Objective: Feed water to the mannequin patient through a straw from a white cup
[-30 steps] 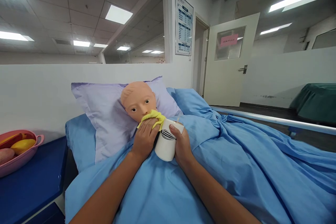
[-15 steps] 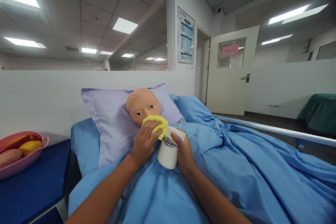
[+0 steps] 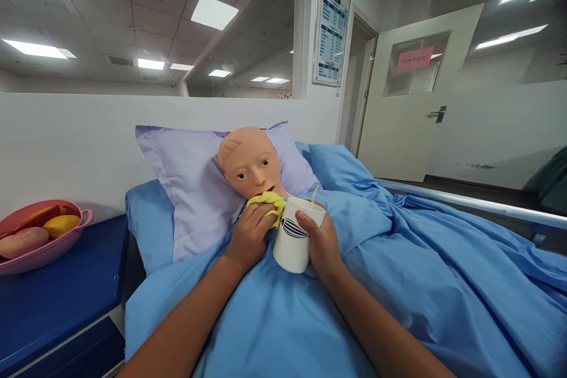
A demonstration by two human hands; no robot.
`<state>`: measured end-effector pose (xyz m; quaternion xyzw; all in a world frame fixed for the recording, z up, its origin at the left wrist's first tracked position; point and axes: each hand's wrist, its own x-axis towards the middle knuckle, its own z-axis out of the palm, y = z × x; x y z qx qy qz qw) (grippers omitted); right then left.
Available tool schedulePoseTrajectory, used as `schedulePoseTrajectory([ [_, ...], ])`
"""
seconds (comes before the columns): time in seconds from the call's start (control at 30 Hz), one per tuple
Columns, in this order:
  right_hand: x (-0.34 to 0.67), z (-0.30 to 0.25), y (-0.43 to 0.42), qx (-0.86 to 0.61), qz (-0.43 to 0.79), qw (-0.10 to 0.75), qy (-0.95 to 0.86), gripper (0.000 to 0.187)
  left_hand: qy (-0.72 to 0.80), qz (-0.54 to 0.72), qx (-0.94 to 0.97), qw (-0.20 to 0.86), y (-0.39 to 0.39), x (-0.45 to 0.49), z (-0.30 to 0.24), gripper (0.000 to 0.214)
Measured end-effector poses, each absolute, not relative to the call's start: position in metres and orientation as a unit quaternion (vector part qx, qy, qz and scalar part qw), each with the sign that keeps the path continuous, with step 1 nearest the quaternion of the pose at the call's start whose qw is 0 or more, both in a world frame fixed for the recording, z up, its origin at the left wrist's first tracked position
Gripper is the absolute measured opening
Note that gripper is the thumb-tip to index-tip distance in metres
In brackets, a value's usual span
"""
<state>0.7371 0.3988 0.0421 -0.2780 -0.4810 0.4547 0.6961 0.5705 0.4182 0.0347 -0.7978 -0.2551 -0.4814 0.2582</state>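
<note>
The left hand (image 3: 251, 235) presses a yellow cloth (image 3: 267, 203) under the manikin (image 3: 250, 159)'s mouth. The right hand (image 3: 322, 238) grips a white cup (image 3: 295, 236) (straw inside) just beside it, above the blanket (image 3: 398, 271).

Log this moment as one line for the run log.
left hand: yellow cloth at manikin chin | right hand: holds white cup

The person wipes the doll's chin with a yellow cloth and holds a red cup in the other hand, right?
Not quite. The head view shows that the cup in the right hand is white, not red. The rest is right: the left hand presses the yellow cloth to the chin of the doll.
</note>
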Motion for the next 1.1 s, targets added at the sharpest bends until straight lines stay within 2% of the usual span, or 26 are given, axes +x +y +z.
schedulePoseTrajectory([
  [0.17, 0.738, 0.047, 0.395, -0.288, 0.464, 0.662, -0.513, 0.057, -0.265, -0.527, -0.79, 0.169, 0.412, 0.559, 0.021, 0.031],
  [0.37, 0.737, 0.047, 0.391, -0.271, 0.513, 0.576, -0.576, 0.059, -0.439, -0.667, -0.593, -0.097, 0.401, 0.537, 0.0, 0.026],
  [0.47, 0.737, 0.047, 0.389, -0.276, 0.507, 0.555, -0.599, 0.061, -0.46, -0.674, -0.552, -0.174, 0.398, 0.535, 0.0, 0.029],
  [0.8, 0.734, 0.055, 0.388, -0.26, 0.575, 0.569, -0.528, 0.045, -0.474, -0.65, -0.562, -0.195, 0.397, 0.539, 0.003, 0.03],
  [1.1, 0.731, 0.054, 0.388, -0.304, 0.588, 0.586, -0.468, 0.043, -0.48, -0.64, -0.568, -0.191, 0.399, 0.537, 0.0, 0.03],
])
